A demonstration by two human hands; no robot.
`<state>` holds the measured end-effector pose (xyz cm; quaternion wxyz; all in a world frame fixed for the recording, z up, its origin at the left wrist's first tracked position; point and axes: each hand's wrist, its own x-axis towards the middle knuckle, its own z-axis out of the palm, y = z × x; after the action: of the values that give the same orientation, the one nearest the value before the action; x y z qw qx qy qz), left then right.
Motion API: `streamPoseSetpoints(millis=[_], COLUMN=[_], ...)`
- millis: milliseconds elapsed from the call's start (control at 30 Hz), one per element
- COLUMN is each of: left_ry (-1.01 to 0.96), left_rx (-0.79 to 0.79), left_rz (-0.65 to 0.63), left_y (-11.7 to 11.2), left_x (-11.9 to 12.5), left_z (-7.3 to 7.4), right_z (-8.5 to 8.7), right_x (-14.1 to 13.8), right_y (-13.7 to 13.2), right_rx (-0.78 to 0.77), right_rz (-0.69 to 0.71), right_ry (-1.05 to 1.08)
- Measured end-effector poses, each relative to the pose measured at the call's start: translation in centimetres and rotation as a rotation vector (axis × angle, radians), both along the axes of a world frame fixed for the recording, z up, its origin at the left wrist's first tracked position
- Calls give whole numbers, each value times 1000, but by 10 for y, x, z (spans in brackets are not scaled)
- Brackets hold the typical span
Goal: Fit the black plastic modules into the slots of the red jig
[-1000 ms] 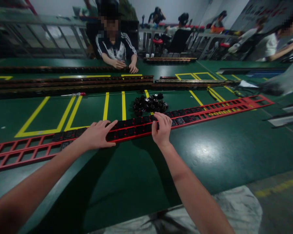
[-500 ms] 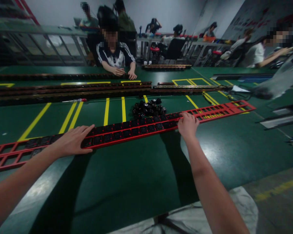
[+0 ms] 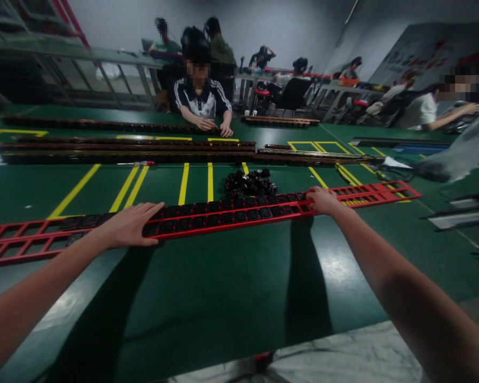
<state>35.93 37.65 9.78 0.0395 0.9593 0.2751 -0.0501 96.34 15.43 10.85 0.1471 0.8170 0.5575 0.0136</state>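
My left hand (image 3: 133, 226) is spread wide across the red frame (image 3: 243, 224), which slid left along the bench (image 3: 223, 298). More black inserts (image 3: 226, 218) show now, since my right hand (image 3: 322, 201) moved right, half-curled there; can't tell if it's gripping.

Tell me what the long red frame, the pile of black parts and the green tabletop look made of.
Red frame: plastic or painted metal, satin, with even colour along its rails. 
Black parts: probably glossy plastic, given the bright glints. 
Green tabletop: smooth, semi-gloss mat or coating, showing soft reflections.
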Motion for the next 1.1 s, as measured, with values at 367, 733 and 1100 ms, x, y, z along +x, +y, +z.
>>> streamPoseSetpoints(millis=[367, 733, 1100], left_ry=[54, 126, 283], left_rx=[24, 31, -43], left_rz=[27, 194, 326], left_y=[23, 43, 58], left_x=[-40, -86, -114], left_z=[-2, 15, 48], right_z=[-7, -8, -10], right_x=[-41, -96, -158], right_y=[-21, -15, 17], right_rx=[108, 128, 184], right_rz=[170, 327, 458], right_ry=[-17, 82, 152])
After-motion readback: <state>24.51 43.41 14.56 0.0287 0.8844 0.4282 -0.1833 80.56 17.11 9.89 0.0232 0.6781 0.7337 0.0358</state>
